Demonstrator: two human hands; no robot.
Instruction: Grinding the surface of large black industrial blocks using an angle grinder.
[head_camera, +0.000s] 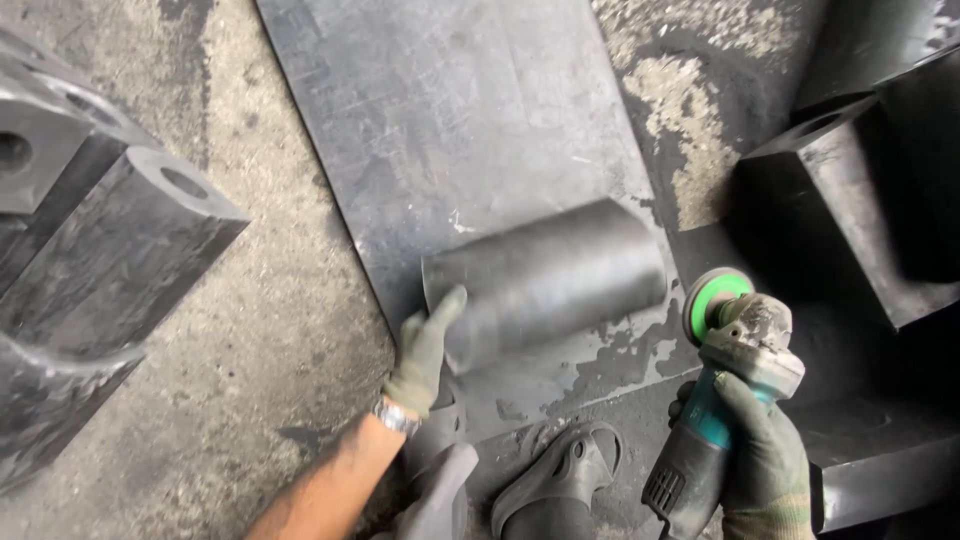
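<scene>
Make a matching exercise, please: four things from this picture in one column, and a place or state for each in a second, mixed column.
Things:
1. dark cylinder
2. angle grinder
3. left hand
4. sandal

Places or states:
A. held in the right hand
B. lying on its side on the grey sheet
C. at the bottom edge, on a foot
D. gloved, pressed to the cylinder's end

Pairs: 1-B, 2-A, 3-D, 4-C

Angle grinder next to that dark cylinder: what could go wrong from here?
The cylinder lies on its side on the flat sheet, steadied only by the left hand; it might roll. The angle grinder is held in the right hand alone, so a kick could twist it. A sandalled foot sits close below.
</scene>
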